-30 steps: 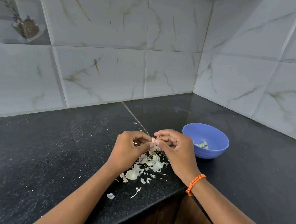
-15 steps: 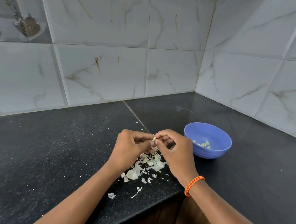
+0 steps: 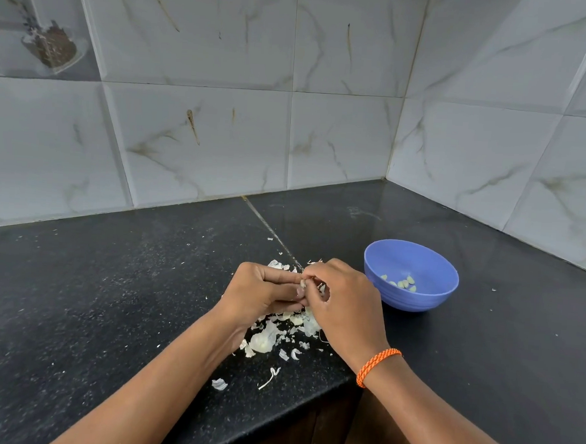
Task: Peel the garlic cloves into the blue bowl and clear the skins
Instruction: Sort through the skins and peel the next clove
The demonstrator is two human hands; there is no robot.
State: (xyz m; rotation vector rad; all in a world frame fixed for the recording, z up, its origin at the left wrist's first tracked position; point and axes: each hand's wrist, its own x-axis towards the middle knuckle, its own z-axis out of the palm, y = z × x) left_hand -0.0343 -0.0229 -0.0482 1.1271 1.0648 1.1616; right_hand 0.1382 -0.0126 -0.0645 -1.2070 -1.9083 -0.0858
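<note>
We are partway through the peeling, by our reading. Our left hand (image 3: 263, 293) and right hand (image 3: 343, 302) are brought together over the black surface (image 3: 108, 296), fingertips meeting on a single garlic clove (image 3: 303, 284) that both pinch between them, so this clove looks mid-peel, with bits of skin on it. To the right, just beside our right hand, the blue bowl (image 3: 420, 300) stands on the surface with a small cluster of peeled cloves (image 3: 402, 283) lying at its bottom, so several are already done. Under and in front of our hands lies a loose pile of skins (image 3: 271, 337), with stray flakes scattered toward the near edge and a few beyond our fingers. None of that is cleared yet. We cannot tell whether unpeeled cloves remain in the pile, since our hands hide part of it.
</note>
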